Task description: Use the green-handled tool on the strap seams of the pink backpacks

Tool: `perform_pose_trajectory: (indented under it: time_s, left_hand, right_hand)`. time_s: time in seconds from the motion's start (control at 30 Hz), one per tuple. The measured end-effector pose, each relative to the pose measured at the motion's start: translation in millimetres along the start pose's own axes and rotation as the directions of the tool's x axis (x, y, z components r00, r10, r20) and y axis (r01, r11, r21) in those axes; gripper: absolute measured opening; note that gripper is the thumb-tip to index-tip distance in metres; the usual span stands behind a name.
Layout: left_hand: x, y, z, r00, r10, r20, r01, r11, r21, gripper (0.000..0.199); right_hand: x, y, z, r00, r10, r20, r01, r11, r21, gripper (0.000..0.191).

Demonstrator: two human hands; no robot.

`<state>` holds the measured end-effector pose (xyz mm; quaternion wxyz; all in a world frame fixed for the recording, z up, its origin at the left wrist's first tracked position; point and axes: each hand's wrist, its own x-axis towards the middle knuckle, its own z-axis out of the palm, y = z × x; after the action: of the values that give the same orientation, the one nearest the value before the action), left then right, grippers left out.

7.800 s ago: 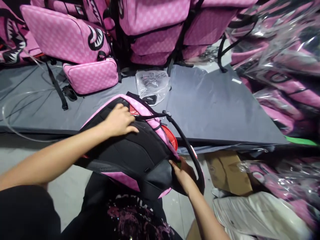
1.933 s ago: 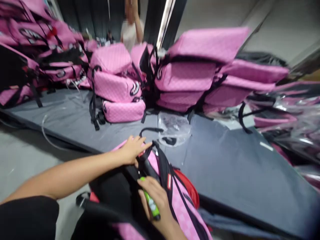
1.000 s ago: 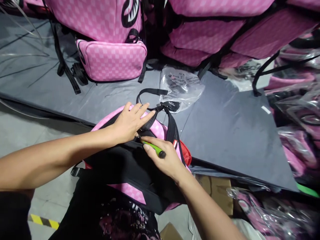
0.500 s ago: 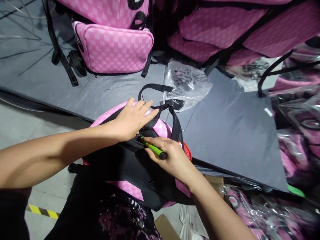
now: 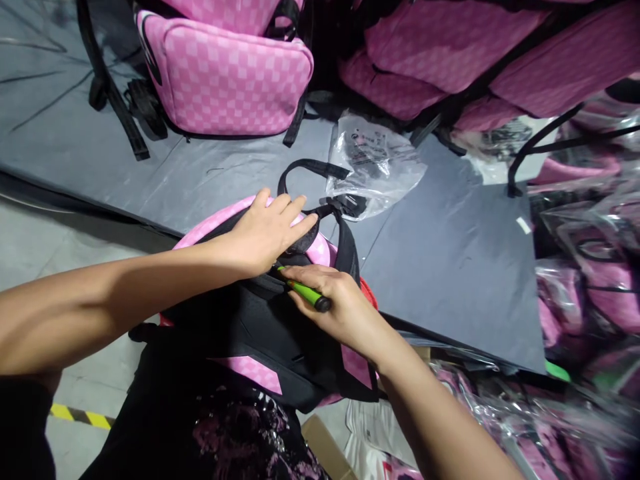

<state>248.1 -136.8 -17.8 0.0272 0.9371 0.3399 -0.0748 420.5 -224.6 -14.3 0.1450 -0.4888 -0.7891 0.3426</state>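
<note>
A black and pink backpack (image 5: 300,347) leans against the table edge in front of my body. On its upper part rests my left hand (image 5: 267,230), fingers spread over the pink checkered edge near the black straps. My right hand (image 5: 333,300) is wrapped round a green tool handle (image 5: 307,293) with a black end cap. The handle's tip points up and left to the black fabric, just below my left palm; what it touches there is hidden. A black strap loop (image 5: 310,167) lies on the table beyond my left fingers.
Pink checkered backpacks (image 5: 235,80) stand along the far side of the grey table (image 5: 450,267). A clear plastic bag (image 5: 375,167) lies mid-table. Bagged pink items (image 5: 605,267) are heaped at the right, and a cardboard box (image 5: 327,447) is on the floor below.
The view has shifted slightly, so the table and bags sit a little differently in the picture. Both hands keep their places on the backpack and the green handle.
</note>
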Motion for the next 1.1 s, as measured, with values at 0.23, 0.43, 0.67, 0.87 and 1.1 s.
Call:
perform_pose_trajectory:
  time_s: [0.23, 0.43, 0.67, 0.87, 1.1]
  left_hand:
    - [2.1, 0.2, 0.5, 1.0, -0.003, 0.025, 0.004, 1.0, -0.026, 0.08]
    - [3.0, 0.6, -2.6, 0.998, -0.005, 0.063, 0.006, 1.0, -0.017, 0.084]
    - [3.0, 0.6, -2.6, 0.998, -0.004, 0.062, 0.005, 1.0, -0.023, 0.081]
    - [3.2, 0.3, -2.6, 0.998, 0.0, 0.057, 0.0, 1.0, -0.009, 0.083]
    - [3.6, 1.1, -7.4, 0.995, -0.005, 0.103, 0.007, 1.0, -0.019, 0.085]
  right_hand:
    - [0.8, 0.7, 3.0, 0.999, 0.033, -0.008, -0.033, 0.999, 0.017, 0.031]
    - [0.1, -0.8, 3.3, 0.999, 0.041, -0.024, -0.041, 0.999, 0.01, 0.03]
    - [-0.1, -1.6, 0.4, 0.998, 0.06, 0.013, -0.059, 0.994, -0.088, 0.03]
    - [0.3, -3.2, -0.6, 0.996, 0.092, 0.022, -0.09, 0.992, -0.087, 0.03]
    - [-0.4, -4.2, 0.5, 0.996, 0.09, 0.02, -0.086, 0.987, -0.135, 0.029]
